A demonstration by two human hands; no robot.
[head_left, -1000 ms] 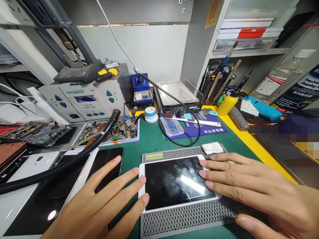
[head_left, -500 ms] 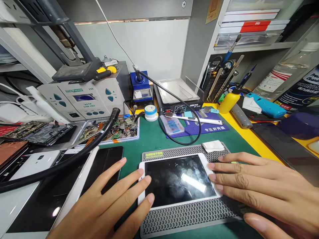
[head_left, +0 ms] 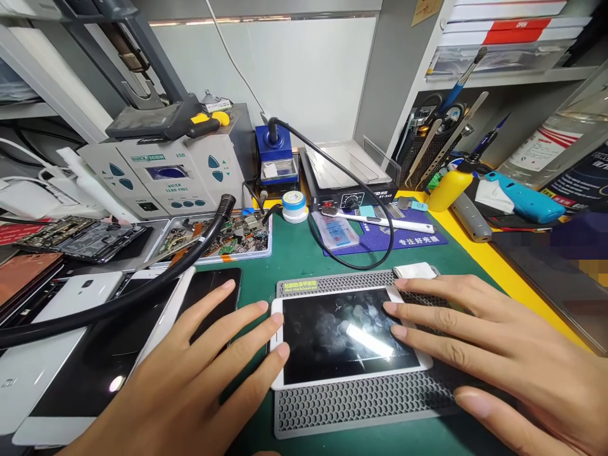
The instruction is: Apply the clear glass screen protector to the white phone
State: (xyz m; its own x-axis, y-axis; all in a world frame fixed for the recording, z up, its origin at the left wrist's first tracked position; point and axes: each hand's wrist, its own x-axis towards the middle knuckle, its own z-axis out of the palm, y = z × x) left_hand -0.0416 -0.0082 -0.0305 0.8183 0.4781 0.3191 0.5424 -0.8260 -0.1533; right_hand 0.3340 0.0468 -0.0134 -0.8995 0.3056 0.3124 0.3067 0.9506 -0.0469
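Your left hand [head_left: 197,373] and right hand [head_left: 513,345] spread, gripping nothing, touching the white phone [head_left: 332,345] at either end; lopsided pressure could skew it on the mat [head_left: 342,405]!

Bright light, hard white glare on the dark screen [head_left: 350,341].

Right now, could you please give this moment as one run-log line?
left hand: open, at left end of white phone; right hand: open, at its right end; phone: screen up on grey mat
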